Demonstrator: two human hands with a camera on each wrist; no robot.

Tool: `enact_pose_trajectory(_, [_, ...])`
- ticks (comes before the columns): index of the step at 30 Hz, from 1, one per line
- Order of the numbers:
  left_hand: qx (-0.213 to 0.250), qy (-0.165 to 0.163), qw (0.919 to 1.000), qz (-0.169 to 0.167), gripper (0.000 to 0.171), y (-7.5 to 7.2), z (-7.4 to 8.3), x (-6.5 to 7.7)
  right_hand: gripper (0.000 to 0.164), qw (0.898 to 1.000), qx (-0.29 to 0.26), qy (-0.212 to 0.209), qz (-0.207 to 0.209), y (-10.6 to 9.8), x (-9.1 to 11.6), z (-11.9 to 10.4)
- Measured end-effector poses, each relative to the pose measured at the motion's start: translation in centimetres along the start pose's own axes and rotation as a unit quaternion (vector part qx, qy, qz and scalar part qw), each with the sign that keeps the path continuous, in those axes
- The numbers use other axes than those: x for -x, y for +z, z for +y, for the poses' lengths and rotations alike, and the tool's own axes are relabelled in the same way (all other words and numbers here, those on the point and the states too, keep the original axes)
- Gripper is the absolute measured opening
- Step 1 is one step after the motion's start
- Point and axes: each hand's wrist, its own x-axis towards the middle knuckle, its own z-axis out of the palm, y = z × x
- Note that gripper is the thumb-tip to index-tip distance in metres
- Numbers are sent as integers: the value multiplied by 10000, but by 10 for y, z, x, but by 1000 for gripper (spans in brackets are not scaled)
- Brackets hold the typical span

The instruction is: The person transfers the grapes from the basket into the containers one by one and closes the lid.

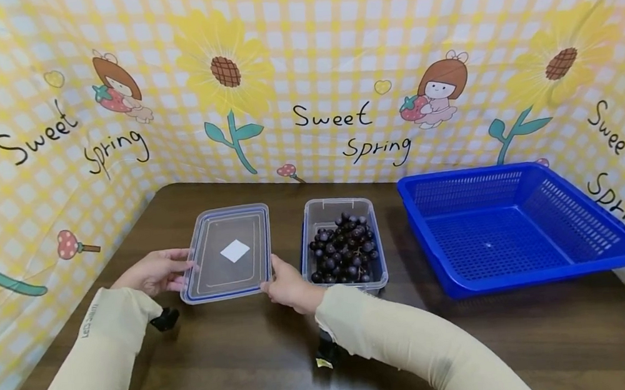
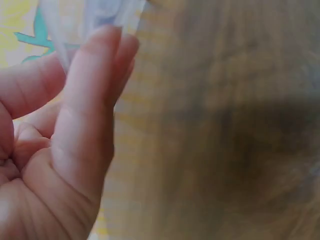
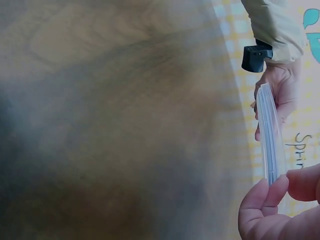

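A clear rectangular container lid [image 1: 224, 272] with a blue seal and a white diamond label is held between both hands above the table. The left hand [image 1: 153, 273] pinches its left edge, thumb on one face and fingers on the other. At its lower right corner, the right hand [image 1: 290, 285] pinches it between thumb and fingers. The right wrist view shows the lid [image 3: 270, 135] edge-on, a hand at either end. Just right of the right hand stands a clear plastic container [image 1: 305, 214], uncovered, with many dark grapes [image 1: 343, 251] inside.
A large blue plastic basket [image 1: 481, 248] with slotted sides stands at the right. Everything sits on a dark wooden table [image 1: 223, 379]. A yellow checked cloth [image 1: 310, 51] with printed flowers hangs behind and along both sides. A black device [image 1: 165, 319] sits under the left wrist.
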Motion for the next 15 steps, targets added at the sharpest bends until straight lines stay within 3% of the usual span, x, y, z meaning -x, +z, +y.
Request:
enact_pose_trajectory(1, [172, 126, 9996, -205, 61, -5, 0, -1, 56, 10000, 46, 10, -18, -2, 0, -3])
enact_pose_trajectory(4, [126, 298, 9988, -359, 66, -4, 12, 1, 66, 9998, 75, 155, -104, -10, 1, -13])
enact_pose_trajectory(6, [55, 336, 9990, -290, 67, 1, 22, 2, 70, 9995, 122, 274, -133, -17, 1, -20])
enact_pose_trajectory(11, [-113, 291, 9994, 136, 62, 25, 48, 5, 72, 9983, 341, 434, -210, -41, 6, -36])
enact_pose_trajectory(15, [231, 433, 9987, 95, 57, 45, 52, 0, 71, 9972, 601, 342, -270, -63, 15, -40])
